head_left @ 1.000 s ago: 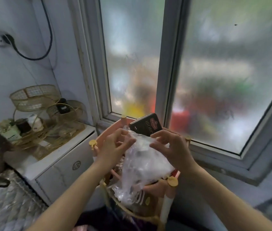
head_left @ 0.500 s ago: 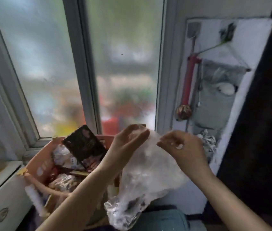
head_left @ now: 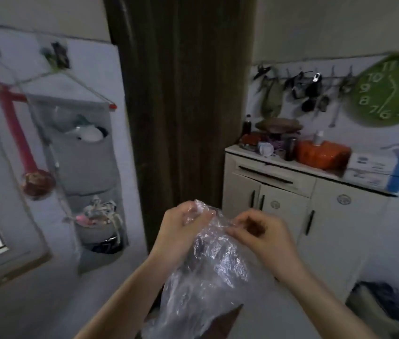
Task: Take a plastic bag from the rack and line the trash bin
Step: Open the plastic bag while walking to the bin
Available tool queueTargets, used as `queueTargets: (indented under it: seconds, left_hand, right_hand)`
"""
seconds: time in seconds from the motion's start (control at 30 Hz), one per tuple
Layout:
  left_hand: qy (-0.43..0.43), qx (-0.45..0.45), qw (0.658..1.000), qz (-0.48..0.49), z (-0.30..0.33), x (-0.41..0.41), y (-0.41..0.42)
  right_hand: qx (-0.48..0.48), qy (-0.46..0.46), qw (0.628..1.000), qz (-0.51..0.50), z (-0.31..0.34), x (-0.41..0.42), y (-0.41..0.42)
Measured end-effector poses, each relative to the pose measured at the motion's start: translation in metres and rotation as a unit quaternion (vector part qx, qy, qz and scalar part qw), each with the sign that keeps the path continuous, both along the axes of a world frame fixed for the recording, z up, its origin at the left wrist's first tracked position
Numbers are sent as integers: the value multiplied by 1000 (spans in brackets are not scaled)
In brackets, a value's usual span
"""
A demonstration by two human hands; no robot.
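Note:
A clear, crinkled plastic bag (head_left: 208, 277) hangs in front of me at the bottom centre of the head view. My left hand (head_left: 181, 231) pinches its top edge on the left side. My right hand (head_left: 262, 237) pinches the top edge on the right, fingers curled in. The two hands are close together and the bag drops down between my forearms. The rack is out of view, and I see no trash bin that I can name for certain.
A dark wooden door (head_left: 181, 106) stands straight ahead. A grey hanging organiser (head_left: 88, 165) is on the left wall. A white cabinet (head_left: 291, 204) with cluttered top and a green clock (head_left: 391, 89) are at right. A dark-lined container (head_left: 386, 307) sits at lower right.
My view has swung right, from the window and pink rack to the door and cabinet. Both hands still hold the bag, which has come away from the rack with them.

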State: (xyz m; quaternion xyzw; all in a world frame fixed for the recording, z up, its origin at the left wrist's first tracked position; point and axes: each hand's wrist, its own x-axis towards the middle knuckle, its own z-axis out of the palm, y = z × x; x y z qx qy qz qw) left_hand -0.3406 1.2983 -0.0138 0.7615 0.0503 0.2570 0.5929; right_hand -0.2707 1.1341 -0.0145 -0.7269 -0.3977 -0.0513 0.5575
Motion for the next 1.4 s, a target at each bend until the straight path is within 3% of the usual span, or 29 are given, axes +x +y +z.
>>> queueTargets:
  seconds: [0.13,0.5,0.77,1.03,1.3,1.4]
  left_hand:
    - [1,-27,996,-80,-1,81,-87]
    - [25,-26,964,-262,-20,269,-283]
    - [38,-36,912,-408,-33,406,-422]
    - [49,38,846,-529,-31,533,-562]
    - [131,63,763,-630,-38,587,-736]
    - [127,107,744,-647,-48,599,-809]
  right_hand:
    - [-44,-2,997,-60,0,61,-105]
    - [-127,164,957,-201,-45,189,-351]
    - [-78,185,909,-364,-70,244,-472]
    - [9,142,830,-540,-59,303,-590]
    - [-21,64,708,-703,-61,320,-717]
    - [-13,53,682,-730,-69,328,-773]
